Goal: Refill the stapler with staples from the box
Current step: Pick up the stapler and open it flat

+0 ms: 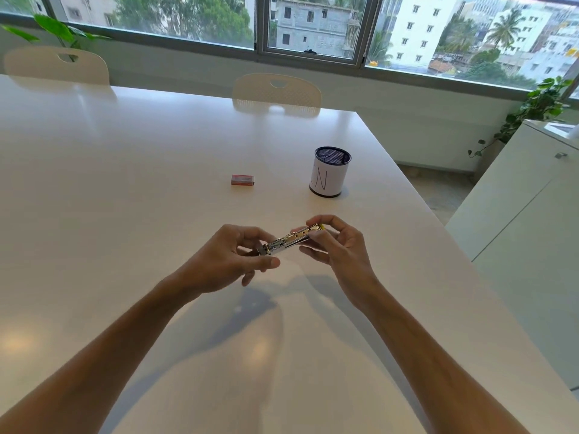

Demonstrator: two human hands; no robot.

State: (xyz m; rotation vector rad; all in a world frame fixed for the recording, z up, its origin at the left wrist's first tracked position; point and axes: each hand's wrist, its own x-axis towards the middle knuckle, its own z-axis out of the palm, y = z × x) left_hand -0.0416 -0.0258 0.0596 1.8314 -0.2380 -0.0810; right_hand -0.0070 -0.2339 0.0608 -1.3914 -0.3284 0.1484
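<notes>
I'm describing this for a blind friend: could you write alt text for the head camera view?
Two hands, left and right, hold a small metal stapler above a white table. Beyond them lie a small red staple box and a mesh pen cup.

A mesh pen cup (331,172) wrapped in white paper stands on the white table (125,183). Two cream chairs (277,93) sit behind it, with leafy plants (540,104) beside the windows (313,23).
</notes>
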